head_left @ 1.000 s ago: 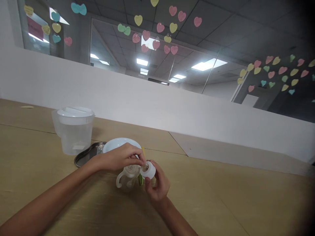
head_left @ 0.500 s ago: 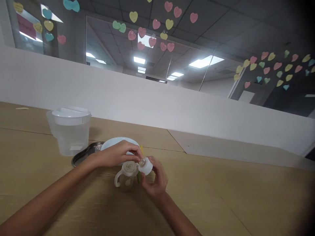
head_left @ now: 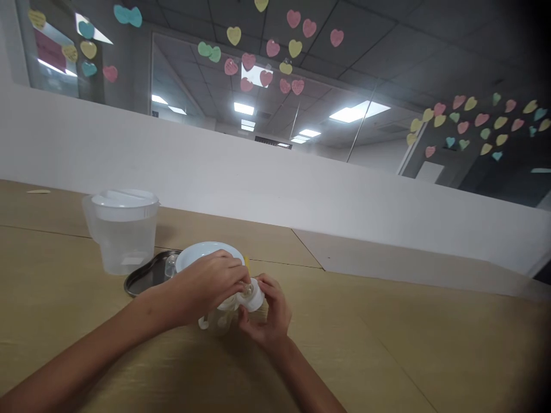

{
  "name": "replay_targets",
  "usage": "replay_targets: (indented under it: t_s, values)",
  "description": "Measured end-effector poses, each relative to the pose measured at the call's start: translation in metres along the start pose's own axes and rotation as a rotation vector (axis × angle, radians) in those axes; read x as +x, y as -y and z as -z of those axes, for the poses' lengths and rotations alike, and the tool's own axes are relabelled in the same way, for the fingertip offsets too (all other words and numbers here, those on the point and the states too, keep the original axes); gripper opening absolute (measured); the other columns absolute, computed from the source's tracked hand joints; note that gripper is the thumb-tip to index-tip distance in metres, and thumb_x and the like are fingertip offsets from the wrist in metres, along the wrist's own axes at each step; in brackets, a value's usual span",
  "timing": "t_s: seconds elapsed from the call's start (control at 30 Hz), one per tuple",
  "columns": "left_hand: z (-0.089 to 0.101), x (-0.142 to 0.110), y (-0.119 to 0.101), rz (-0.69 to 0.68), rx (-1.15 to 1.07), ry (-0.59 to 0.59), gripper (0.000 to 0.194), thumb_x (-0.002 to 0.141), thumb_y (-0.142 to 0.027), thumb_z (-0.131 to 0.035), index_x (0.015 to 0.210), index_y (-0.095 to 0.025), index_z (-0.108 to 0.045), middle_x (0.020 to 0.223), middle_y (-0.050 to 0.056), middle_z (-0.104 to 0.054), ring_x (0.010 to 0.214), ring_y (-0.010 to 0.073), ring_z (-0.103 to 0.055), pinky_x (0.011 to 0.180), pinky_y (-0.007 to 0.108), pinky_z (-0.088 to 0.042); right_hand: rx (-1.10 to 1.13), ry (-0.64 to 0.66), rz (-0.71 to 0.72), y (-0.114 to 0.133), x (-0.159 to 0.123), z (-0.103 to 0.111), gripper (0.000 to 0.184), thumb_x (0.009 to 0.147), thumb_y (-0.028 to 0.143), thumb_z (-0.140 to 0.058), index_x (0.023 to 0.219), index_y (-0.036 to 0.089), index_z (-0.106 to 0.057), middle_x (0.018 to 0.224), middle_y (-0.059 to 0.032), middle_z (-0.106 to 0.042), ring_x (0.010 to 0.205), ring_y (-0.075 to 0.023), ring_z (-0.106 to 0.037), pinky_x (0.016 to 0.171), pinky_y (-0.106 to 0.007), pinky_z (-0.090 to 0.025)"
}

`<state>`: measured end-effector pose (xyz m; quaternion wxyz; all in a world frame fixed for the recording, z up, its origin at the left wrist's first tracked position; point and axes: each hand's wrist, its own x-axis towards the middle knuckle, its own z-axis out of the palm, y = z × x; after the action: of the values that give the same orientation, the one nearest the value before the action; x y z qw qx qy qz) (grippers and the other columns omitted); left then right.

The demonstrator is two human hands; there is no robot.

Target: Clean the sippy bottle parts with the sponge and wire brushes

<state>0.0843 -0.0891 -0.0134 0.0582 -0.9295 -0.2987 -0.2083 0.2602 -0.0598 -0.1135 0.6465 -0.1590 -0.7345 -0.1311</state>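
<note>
My right hand (head_left: 273, 312) holds a white screw ring (head_left: 255, 300) by its side, thumb below and fingers above. A clear bottle nipple (head_left: 248, 291) sits in the ring's opening. My left hand (head_left: 217, 281) reaches across from the left with its fingertips pinched on the nipple. Just below and behind the hands stands a clear baby bottle (head_left: 221, 324) with side handles, its upper part largely covered by my left hand.
A pale round bowl (head_left: 202, 249) and a kidney-shaped metal tray (head_left: 144, 280) lie behind my left hand, with a small clear cap (head_left: 170, 266) beside the bowl. A lidded water pitcher (head_left: 129, 241) stands at the left. Something yellow (head_left: 247, 263) shows behind my fingers.
My left hand has turned over the ring and come lower, now covering more of the bottle. The ring has shifted slightly left and down with my right hand.
</note>
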Motion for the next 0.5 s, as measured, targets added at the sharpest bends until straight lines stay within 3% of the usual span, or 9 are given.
replay_targets:
  t_s: [0.27,0.43,0.5]
  values:
    - [0.004,-0.005,-0.006,0.068,-0.044,0.057,0.021,0.094,-0.022,-0.040,0.095,-0.020,-0.061,0.093,0.003,-0.066,0.090,0.0188,-0.060,0.081,0.031,-0.043,-0.027,-0.002,0.032,-0.004,-0.003,0.001,0.052,0.071,0.018,-0.062,0.120,0.016,-0.044,0.097,-0.0118,-0.057,0.088,-0.0225,-0.059,0.068,-0.036,-0.056]
    - [0.014,-0.007,0.008,0.220,-0.158,0.068,0.038,0.096,-0.038,-0.033,0.128,-0.024,-0.048,0.132,0.004,-0.055,0.119,0.0202,-0.050,0.098,0.033,-0.039,-0.108,0.005,-0.055,-0.003,0.002,0.011,0.043,0.079,0.018,-0.054,0.121,0.021,-0.047,0.101,-0.0111,-0.055,0.092,-0.0231,-0.058,0.073,-0.040,-0.054]
    - [0.023,-0.009,0.018,0.320,-0.178,0.039,0.042,0.096,-0.040,-0.027,0.132,-0.025,-0.046,0.137,0.002,-0.051,0.124,0.0199,-0.046,0.103,0.034,-0.035,-0.110,0.021,-0.077,0.000,0.002,0.012,0.041,0.082,0.017,-0.052,0.123,0.022,-0.048,0.108,-0.0124,-0.055,0.099,-0.0237,-0.057,0.078,-0.041,-0.053]
